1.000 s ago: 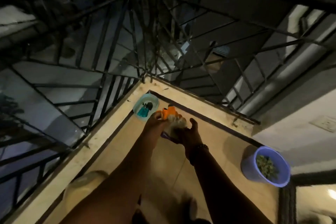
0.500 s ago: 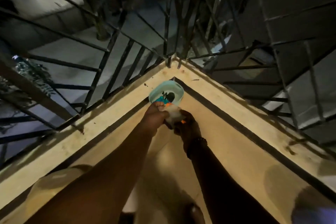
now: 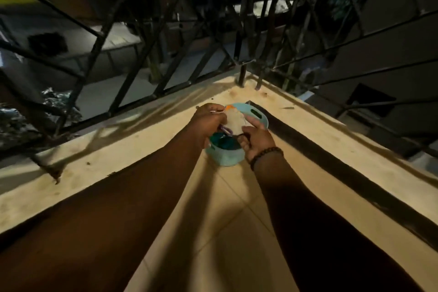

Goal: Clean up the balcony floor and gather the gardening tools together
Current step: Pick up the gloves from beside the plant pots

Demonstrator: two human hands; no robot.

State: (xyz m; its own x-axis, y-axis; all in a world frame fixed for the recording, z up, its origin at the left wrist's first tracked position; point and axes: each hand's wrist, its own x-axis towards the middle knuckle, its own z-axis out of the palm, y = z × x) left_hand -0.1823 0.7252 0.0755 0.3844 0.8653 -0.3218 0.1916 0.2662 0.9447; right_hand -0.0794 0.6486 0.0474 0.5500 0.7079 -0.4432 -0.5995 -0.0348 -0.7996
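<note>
Both the left hand [image 3: 208, 123] and the right hand [image 3: 257, 141] grip the pale, rounded bottle with an orange cap [image 3: 234, 121] just above the small light-blue plastic basket [image 3: 227, 159]; lower it straight down beside the teal tool under the fingers, then release.

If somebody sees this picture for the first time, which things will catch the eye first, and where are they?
First, the two hands in the centre: the left hand and the right hand hold a pale bundle together over a small turquoise basket in the floor's corner. Behind them, the dark metal railing fills the upper half.
</note>
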